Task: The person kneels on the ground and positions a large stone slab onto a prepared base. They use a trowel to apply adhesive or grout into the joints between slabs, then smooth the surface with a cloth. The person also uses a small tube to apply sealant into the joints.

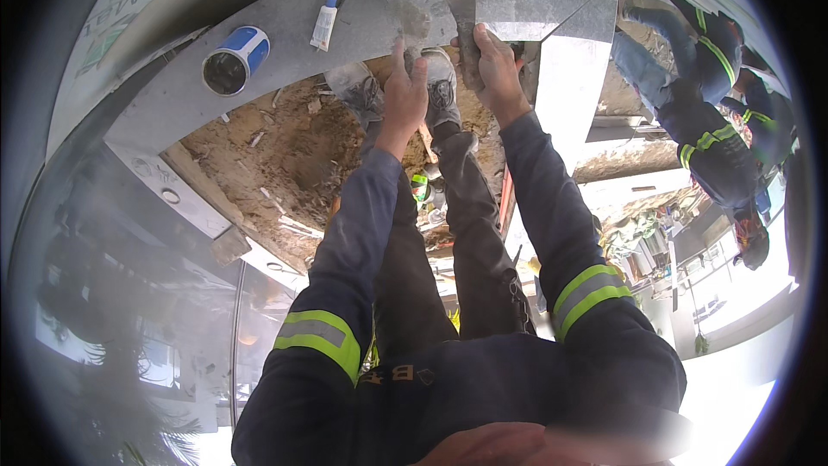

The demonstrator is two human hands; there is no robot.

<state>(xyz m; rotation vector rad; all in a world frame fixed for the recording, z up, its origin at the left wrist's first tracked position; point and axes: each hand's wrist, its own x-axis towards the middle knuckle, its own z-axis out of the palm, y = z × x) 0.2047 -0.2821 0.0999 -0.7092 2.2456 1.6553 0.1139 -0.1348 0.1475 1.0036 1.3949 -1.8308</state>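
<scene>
The left fingers (399, 52) close round a dusty scraper (415, 21); the right fingers (482, 37) grip a second scraper (462, 2), flared and crusted. Both point forward, beyond the fingers, over a smeared grey slab (289, 10). Leftward are a round can (256, 49) and a smooth tube (324, 28).

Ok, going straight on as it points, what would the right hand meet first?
Likely the wide, dusty grey slab, with the dirty, flat-bladed scraper in the right hand leading; depth is unclear.
</scene>
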